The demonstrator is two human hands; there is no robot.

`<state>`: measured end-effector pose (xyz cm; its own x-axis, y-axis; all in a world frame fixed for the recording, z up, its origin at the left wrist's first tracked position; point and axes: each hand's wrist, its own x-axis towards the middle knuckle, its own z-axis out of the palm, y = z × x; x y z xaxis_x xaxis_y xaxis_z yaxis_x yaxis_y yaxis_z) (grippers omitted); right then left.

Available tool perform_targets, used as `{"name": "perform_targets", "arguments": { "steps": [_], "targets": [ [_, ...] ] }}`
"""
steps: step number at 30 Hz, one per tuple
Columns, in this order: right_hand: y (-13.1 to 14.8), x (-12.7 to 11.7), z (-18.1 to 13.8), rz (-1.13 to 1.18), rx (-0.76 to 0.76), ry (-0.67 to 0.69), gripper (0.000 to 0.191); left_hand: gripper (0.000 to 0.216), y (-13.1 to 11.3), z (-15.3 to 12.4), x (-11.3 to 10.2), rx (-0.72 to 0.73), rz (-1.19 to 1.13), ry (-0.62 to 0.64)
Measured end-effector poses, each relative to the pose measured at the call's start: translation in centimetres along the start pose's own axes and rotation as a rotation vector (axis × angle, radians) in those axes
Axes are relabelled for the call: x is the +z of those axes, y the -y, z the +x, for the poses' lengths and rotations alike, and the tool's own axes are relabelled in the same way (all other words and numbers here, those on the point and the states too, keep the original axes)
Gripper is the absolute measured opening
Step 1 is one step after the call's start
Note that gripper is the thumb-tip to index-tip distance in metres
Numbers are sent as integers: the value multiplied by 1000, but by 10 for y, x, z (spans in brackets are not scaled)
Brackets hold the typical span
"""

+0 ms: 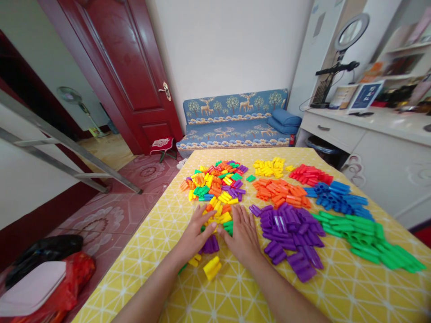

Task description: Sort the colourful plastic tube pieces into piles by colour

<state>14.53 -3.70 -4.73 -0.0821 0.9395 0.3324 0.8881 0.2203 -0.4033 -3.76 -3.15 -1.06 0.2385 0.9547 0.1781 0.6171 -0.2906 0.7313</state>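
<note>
"Two bare hands, a left hand (195, 233) and a right hand (244, 237), are palm down over a yellow cloth-covered surface (134, 278) patterned with white lines."

"Is either grip closed on something?"

"Neither looks it: both are released, fingers spread, though what lies under the palms is hidden. Just beyond the left hand is one mixed heap of many-coloured plastic tube pieces (213, 181), too tangled to count."

"What lies between the hands, left to right?"

"A glossy purple plastic tube cluster (211, 244), just beside the left hand and nearer to it, perhaps one piece or two. One loose yellow plastic tube piece (212, 268) between the wrists, its long axis seeming to slant away rightward. Several yellow plastic tube pieces (224, 218), about midway between the hands. Then a green plastic tube piece (228, 227), partly covered, nearer the right hand."

"And further right?"

"One lone green plastic piece (251, 178), apart from everything. Then six single-colour piles of similar plastic tubes: yellow pile (269, 167), orange pile (283, 193), purple pile (291, 233), just beside the right hand, red pile (311, 175), blue pile (340, 199) and green pile (370, 237). Each holds many overlapping pieces, so no exact count."
</note>
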Motion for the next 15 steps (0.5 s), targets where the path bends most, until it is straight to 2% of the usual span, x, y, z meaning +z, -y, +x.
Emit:
{"name": "perform_targets", "arguments": {
  "steps": [4,7,8,10,12,15],
  "targets": [
    [-2,-2,1,46,9,-7,71,36,-13,22,-12,122,100,-42],
    [-1,-3,1,79,14,-36,66,36,2,60,-29,170,161,-296],
    [-1,-4,1,87,14,-44,65,37,10,73,-33,159,169,-334],
    [-1,-3,1,97,15,-50,64,42,27,97,-35,75,155,-330],
    [-1,-2,0,101,21,-53,64,48,37,113,-32,20,213,-245],
    [-2,-1,0,101,22,-53,63,51,35,121,-20,-4,391,-157]
  ]
}}
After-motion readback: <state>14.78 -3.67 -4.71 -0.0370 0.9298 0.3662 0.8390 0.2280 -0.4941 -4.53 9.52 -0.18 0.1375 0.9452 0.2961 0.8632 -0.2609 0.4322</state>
